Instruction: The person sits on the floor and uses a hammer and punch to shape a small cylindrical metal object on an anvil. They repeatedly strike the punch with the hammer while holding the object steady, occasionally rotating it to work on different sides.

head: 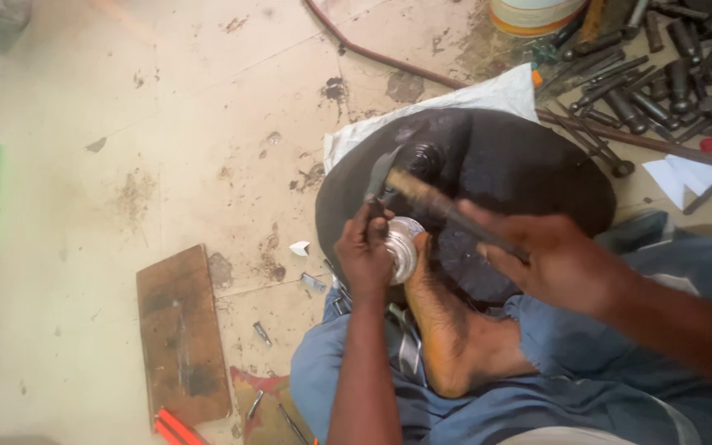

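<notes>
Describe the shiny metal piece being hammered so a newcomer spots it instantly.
Find the big black round block at centre. At its near edge, between the left hand and a bare foot, sits a small round silver metal piece. It is the only bright, ridged disc there.

Raised hammer above small shiny metal cup on dark block.

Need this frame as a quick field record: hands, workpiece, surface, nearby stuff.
right hand: grips a hammer by its wooden handle, head raised over the workpiece
left hand: steadies a small silver metal piece
support: piece braced by a bare foot against a round black block
nearby: wooden board on floor at left; pile of metal punches top right
</notes>
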